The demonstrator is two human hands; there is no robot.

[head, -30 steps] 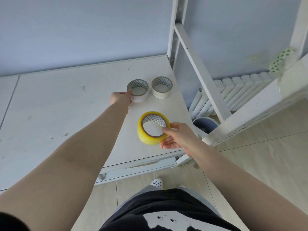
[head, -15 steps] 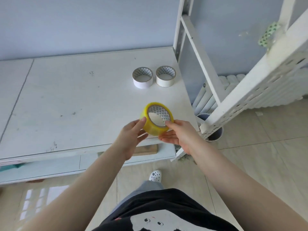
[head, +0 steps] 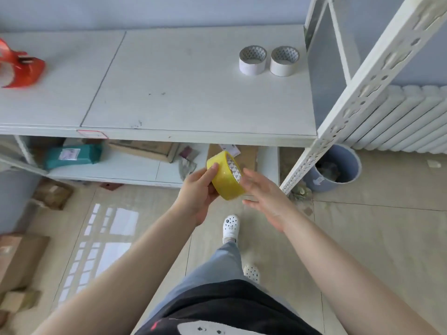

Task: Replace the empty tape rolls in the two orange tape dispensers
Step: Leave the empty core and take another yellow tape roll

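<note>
A full yellow tape roll (head: 226,182) is held in front of the shelf, below its top board. My left hand (head: 198,189) grips it, thumb on the outer face and fingers curled underneath. My right hand (head: 262,193) is just to the right of the roll with straight, spread fingers; whether it touches the roll is unclear. Two empty white cardboard cores (head: 252,60) (head: 284,61) stand side by side at the back right of the white shelf top (head: 193,97). One orange tape dispenser (head: 20,66) lies at the far left edge, partly cut off.
A white perforated rack post (head: 338,110) slants down on the right. A grey bin (head: 335,171) stands beside it, in front of a radiator (head: 401,122). The lower shelf holds a teal parcel (head: 72,154) and cardboard boxes (head: 147,149). More boxes (head: 21,257) sit on the floor at left.
My left hand left the white core and took the yellow roll. The roll came off the shelf top and down toward me. My right hand let go and opened. The view swung left.
</note>
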